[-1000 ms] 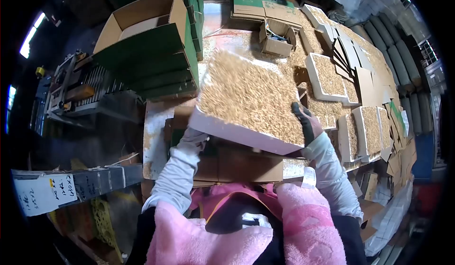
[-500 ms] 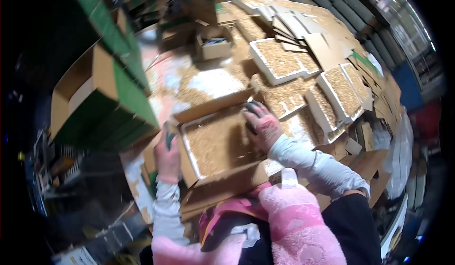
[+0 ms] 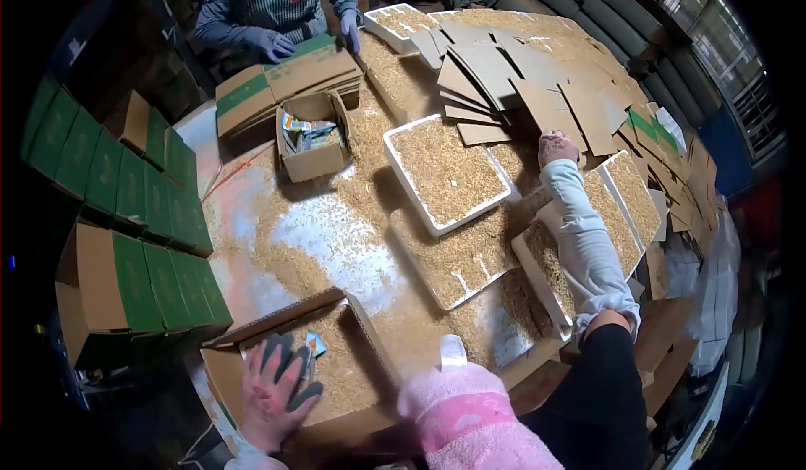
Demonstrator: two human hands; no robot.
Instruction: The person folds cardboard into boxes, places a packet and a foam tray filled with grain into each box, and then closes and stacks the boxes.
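Note:
My left hand [image 3: 273,393], in a pinkish glove with dark fingers, is spread low over an open cardboard box [image 3: 369,336] holding a white-rimmed layer of tan, grain-like material. Beside its fingertips lies a small blue packet [image 3: 316,344]. Stretched far to the right, my right hand [image 3: 558,147] has its fingers curled at the near edge of a flat cardboard sheet [image 3: 550,110]; the fingertips are partly hidden. White foam trays [image 3: 409,191] filled with the same tan material stand between the two hands.
Another person's gloved hand [image 3: 275,45] rests by folded cartons [image 3: 294,84] across the table. A small box of packets [image 3: 315,163] stands nearby. Green-and-brown boxes [image 3: 147,277] line the left side. Loose cardboard pieces [image 3: 663,163] lie on the right.
My right hand has left the box and reached right to the cardboard sheets. My left hand has moved from the box's side to above its contents. A blue packet now shows there.

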